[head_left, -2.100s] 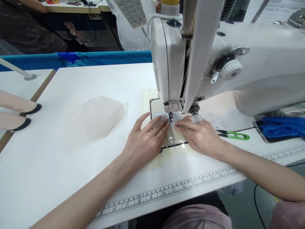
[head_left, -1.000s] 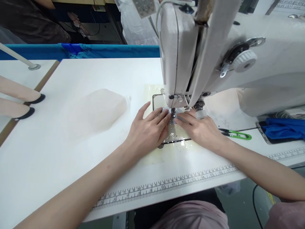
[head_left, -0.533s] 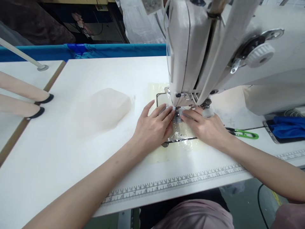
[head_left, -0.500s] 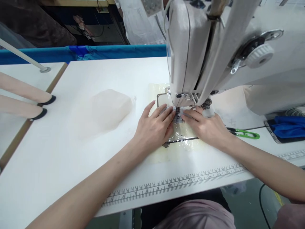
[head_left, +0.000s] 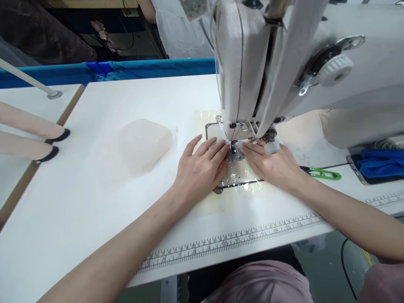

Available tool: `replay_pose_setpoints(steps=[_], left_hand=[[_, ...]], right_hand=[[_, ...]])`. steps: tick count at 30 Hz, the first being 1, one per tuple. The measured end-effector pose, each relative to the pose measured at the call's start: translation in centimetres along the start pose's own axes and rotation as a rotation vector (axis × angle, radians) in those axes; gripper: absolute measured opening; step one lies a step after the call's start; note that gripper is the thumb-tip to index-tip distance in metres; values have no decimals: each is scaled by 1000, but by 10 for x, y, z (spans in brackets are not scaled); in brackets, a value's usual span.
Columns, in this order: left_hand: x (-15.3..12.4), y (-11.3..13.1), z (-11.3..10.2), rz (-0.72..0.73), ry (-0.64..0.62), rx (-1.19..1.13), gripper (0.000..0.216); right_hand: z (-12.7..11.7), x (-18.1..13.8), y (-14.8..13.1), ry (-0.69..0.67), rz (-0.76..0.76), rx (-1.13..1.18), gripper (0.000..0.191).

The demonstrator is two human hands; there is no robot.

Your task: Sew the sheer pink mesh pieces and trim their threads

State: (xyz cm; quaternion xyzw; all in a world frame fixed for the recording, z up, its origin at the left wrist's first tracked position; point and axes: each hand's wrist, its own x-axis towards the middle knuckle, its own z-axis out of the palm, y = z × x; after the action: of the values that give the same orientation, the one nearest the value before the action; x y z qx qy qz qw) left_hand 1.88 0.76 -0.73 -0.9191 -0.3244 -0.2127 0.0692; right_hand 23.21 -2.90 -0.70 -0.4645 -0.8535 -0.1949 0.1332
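Note:
A white industrial sewing machine (head_left: 284, 63) stands on a white table (head_left: 94, 202). Both of my hands lie flat on the shiny needle plate (head_left: 240, 176), fingers stretched toward the presser foot (head_left: 233, 150). My left hand (head_left: 198, 170) presses a small pale, translucent piece (head_left: 221, 145) from the left of the foot. On the other side, my right hand (head_left: 273, 166) holds the same piece down with its fingertips. A small clear cap (head_left: 272, 147) sits by the right hand's fingers.
A heap of pale translucent fabric (head_left: 143, 143) lies left of the machine. Green-handled snips (head_left: 322, 173) and blue cloth (head_left: 378, 166) lie to the right. A printed ruler (head_left: 236, 240) runs along the front edge. Two flesh-coloured, black-tipped forms (head_left: 28, 126) rest on the neighbouring table.
Both hands have crept a little further in under the machine head toward the presser foot. The view has shifted slightly; the fabric heap and snips stay put.

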Motion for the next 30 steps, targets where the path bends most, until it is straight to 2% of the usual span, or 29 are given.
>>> replay_pose_setpoints(steps=[4, 6, 8, 10, 12, 14, 16, 18, 22, 30], left_hand=[[-1, 1, 1, 27, 66, -36, 33], [-2, 3, 0, 52, 79, -93, 36], [-3, 5, -4, 57, 68, -236, 34], [-4, 6, -14, 35, -11, -528, 19], [-5, 3, -25, -45, -181, -902, 7], [-5, 0, -36, -181, -365, -1232, 13], [-6, -3, -43, -317, -447, -1447, 16], [-6, -3, -46, -380, -451, -1555, 16], [-6, 0, -44, -406, -454, -1560, 15], [-4, 4, -43, -426, -497, -1574, 17]], right_hand=[[-7, 2, 1, -91, 78, 81, 33], [-15, 3, 2, -114, 190, 300, 28], [-25, 3, 5, -190, 279, 752, 16], [-33, 4, 9, -344, 310, 1331, 8], [-39, 4, 14, -488, 332, 1803, 7], [-40, 4, 16, -543, 376, 2055, 6], [-38, 4, 16, -561, 402, 2148, 6], [-34, 5, 15, -584, 394, 2183, 9], [-31, 5, 10, -593, 425, 2217, 21], [-32, 6, 2, -444, 528, 2066, 13]])
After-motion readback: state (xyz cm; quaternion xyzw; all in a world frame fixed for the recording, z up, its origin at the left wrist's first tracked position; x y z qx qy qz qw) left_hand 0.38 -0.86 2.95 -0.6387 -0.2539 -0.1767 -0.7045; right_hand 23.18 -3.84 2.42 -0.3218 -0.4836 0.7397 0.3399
